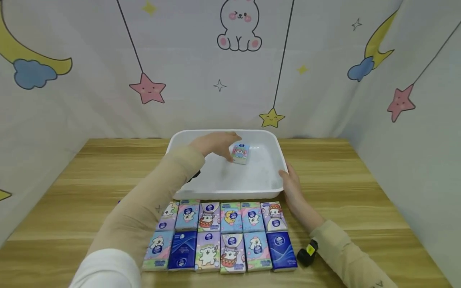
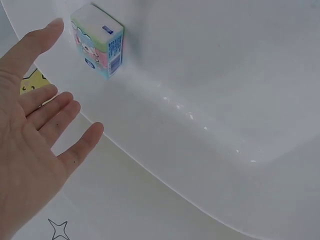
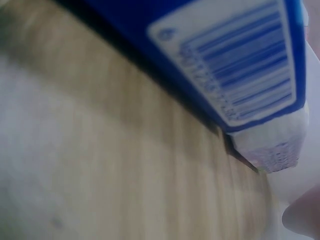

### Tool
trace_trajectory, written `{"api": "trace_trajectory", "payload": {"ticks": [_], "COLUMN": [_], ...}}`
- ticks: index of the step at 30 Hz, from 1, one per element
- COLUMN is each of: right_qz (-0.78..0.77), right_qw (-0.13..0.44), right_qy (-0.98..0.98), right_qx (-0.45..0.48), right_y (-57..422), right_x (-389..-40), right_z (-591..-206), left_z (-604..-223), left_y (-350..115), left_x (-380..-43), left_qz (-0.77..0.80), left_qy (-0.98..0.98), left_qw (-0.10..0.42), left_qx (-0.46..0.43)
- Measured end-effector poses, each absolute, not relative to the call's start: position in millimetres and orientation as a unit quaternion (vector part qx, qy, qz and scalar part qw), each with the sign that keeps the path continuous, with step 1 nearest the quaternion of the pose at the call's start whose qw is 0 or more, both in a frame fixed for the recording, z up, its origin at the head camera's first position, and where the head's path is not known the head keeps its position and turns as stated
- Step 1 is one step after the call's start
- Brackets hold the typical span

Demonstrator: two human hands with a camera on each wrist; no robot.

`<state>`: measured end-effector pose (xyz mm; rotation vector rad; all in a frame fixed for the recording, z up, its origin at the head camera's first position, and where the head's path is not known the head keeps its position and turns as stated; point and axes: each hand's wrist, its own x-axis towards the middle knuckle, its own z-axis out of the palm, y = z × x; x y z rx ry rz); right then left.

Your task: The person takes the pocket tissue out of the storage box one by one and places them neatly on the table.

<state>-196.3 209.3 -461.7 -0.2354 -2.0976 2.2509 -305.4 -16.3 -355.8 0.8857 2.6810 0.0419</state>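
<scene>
A white plastic tub (image 1: 225,194) stands at the back of the table. In it is one small pocket tissue pack (image 1: 240,154), light blue and pink with a cartoon print, near the far wall. My left hand (image 1: 218,143) reaches over the tub beside this pack, fingers spread and thumb apart. In the left wrist view a gap shows between the left hand (image 2: 42,120) and the tissue pack (image 2: 98,42). My right hand (image 1: 293,186) holds the tub's right side, thumb over the rim and fingers outside. The right wrist view shows only a fingertip (image 3: 302,215).
Two rows of tissue packs (image 1: 207,252), some cartoon-printed and some dark blue (image 1: 281,250), lie in front of the tub. My left sleeve (image 1: 133,216) covers part of the left end. A printed cloth (image 1: 201,100) hangs behind the wooden table (image 1: 335,172).
</scene>
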Motion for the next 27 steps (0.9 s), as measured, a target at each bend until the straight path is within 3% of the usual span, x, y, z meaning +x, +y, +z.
{"api": "trace_trajectory", "payload": {"ticks": [7,27], "right_qz": [0.730,0.728], "right_qw": [0.032,0.033], "right_qy": [-0.678,-0.680], "right_qx": [-0.079,-0.074], "right_y": [209.4,208.9], "right_x": [-196.1,-197.1], "right_z": [-461.6,-463.7], "left_z": [-361.3,-381.2], "left_y": [0.7,17.7], "left_x": [-317.6,-322.1], "left_qz": [0.005,-0.068], "left_qy": [0.946,0.944], "left_qw": [0.174,0.122], "left_qx": [0.272,0.301]}}
